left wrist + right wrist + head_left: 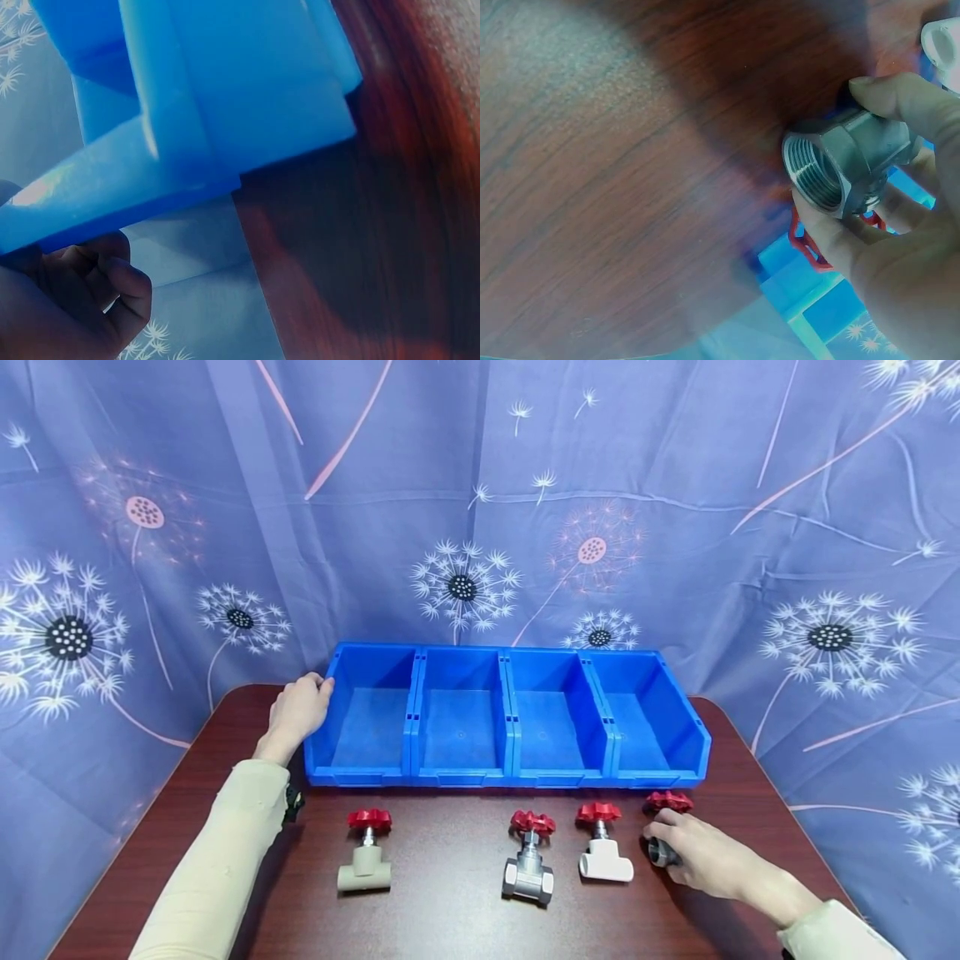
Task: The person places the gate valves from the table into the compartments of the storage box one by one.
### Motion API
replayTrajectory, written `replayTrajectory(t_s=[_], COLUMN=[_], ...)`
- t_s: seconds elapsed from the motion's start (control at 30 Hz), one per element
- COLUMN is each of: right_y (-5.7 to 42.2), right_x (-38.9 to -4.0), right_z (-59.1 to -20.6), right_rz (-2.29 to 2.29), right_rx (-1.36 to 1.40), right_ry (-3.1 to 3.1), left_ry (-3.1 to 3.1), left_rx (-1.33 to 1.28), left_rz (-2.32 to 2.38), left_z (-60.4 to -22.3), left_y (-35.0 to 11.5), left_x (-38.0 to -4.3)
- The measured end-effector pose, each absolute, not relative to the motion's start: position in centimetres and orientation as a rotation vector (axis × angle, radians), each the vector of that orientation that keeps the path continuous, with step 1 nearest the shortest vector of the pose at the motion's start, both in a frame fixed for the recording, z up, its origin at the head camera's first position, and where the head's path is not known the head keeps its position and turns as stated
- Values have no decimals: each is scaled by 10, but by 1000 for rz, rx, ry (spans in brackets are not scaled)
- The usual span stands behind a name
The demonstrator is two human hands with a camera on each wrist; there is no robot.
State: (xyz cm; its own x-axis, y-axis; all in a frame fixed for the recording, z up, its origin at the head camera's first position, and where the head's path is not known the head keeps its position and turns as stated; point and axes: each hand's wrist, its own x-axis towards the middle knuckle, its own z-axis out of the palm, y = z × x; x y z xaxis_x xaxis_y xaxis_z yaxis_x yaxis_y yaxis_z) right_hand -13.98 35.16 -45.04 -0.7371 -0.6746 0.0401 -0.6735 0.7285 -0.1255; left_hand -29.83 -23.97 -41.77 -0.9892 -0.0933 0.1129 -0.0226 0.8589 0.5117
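Observation:
My right hand (701, 852) grips a metal gate valve (859, 154) by its body, thumb on one side and fingers on the other. The valve's threaded opening faces the right wrist camera, and its red handwheel (670, 802) points toward the bins. At the far left, my left hand (298, 708) holds the side wall of the leftmost blue bin (321, 743); its curled fingers (131, 289) show below the rim in the left wrist view. Beside the right hand lies a white plastic valve (606, 862) with a red handwheel.
Several blue bins stand joined in a row, the second one (461, 774) included. In front of them lie another metal gate valve (528, 877) and a beige plastic valve (366, 868), both red-wheeled. A patterned curtain (465, 460) hangs behind the dark wooden table (442, 910).

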Motion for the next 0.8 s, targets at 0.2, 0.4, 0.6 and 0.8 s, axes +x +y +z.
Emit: replayTrajectory(t_s=[0.2,0.4,0.6,0.8], right_y=[352,350,347,349], right_x=[-139,-134,-129,-126], right_z=[-447,-440,-433,-423], right_rz=[-236,-262,-249,-227], right_rx=[-1109,-1113,-1098,-1104], right_ry=[2858,2804,2786,2828], left_ry=[-2908,-2910,-2898,-2903], left_rx=[96,102,99,94], left_rz=[-792,-789,-773,-773], left_z=[-417,-418,-416,-415], left_y=[-239,-239,-238,-237], left_x=[-298,-297,-296,-297])
